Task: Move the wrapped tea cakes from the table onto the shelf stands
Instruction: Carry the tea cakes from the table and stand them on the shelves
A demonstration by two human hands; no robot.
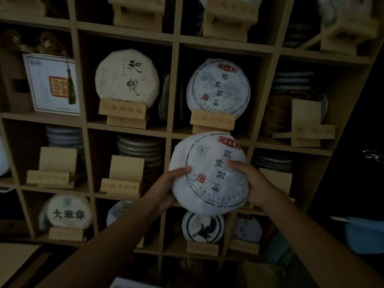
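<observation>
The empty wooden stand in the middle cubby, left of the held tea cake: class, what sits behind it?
Behind the empty stand rises a flat stack of tea cakes. Only the upper layers show; the stand's backboard hides the lower ones.

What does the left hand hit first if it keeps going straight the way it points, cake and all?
Likely the shelf cell right behind the held tea cake. The left hand points up-right into it; whether a stand waits there is hidden, and depth is unclear.

Both hands' grip raised, fingers curled
</observation>
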